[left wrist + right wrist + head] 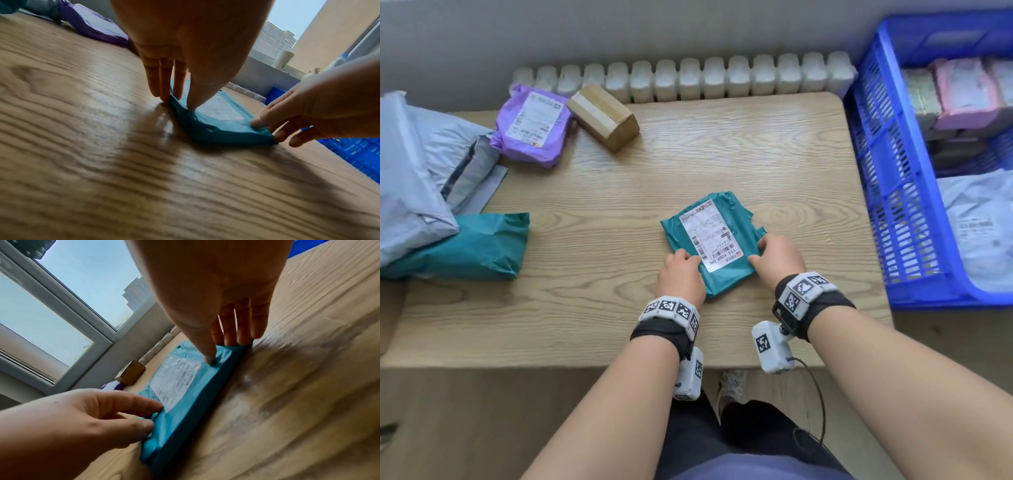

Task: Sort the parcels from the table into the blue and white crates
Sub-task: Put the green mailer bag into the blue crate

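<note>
A teal parcel [736, 274] with a white label lies flat on the wooden table [619, 178], near its front middle. My left hand [681, 270] pinches its near left edge, thumb on top and fingers down the side [164, 84]. My right hand [780, 260] pinches the right edge the same way, thumb pressing the top [207, 353] and fingers on the far side. The blue crate [876, 178] stands off the table's right end and holds pink and white parcels. No white crate is in view.
A purple parcel [532, 126] and a small cardboard box [602, 116] lie at the table's back left. A second teal parcel [472, 246] and grey mailers [414, 164] are piled at the left edge. A white radiator [681, 78] runs behind the table.
</note>
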The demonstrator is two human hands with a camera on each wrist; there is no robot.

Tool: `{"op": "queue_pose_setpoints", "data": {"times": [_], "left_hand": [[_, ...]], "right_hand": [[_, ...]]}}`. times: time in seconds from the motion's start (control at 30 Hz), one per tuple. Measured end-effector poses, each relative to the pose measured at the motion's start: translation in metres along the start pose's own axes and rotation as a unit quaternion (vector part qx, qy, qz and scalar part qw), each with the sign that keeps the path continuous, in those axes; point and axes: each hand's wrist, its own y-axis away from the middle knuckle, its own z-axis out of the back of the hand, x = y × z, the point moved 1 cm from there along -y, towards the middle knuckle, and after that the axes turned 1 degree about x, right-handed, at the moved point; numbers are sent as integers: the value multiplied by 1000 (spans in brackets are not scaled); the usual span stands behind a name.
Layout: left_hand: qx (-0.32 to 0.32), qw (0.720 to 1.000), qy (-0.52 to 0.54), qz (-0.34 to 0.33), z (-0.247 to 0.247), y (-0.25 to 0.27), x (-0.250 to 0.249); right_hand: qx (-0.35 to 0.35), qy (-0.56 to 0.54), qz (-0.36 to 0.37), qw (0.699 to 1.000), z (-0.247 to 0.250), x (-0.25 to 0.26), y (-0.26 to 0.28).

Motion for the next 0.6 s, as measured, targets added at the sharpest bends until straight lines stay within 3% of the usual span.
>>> {"op": "queue_pose_setpoints", "data": {"times": [0.2, 0.37, 0.47, 0.6], "left_hand": [[17, 1000, 3, 3, 13, -1, 1], [-71, 996, 38, -30, 38, -9, -8], [-139, 985, 43, -96, 55, -12, -25], [-175, 976, 20, -128, 70, -9, -44]], "right_hand": [[-7, 12, 2, 1000, -3, 2, 3], [-49, 10, 40, 998, 16, 4, 6], [-84, 17, 105, 991, 34, 12, 8], [-127, -2, 190, 973, 53, 25, 13]]}}
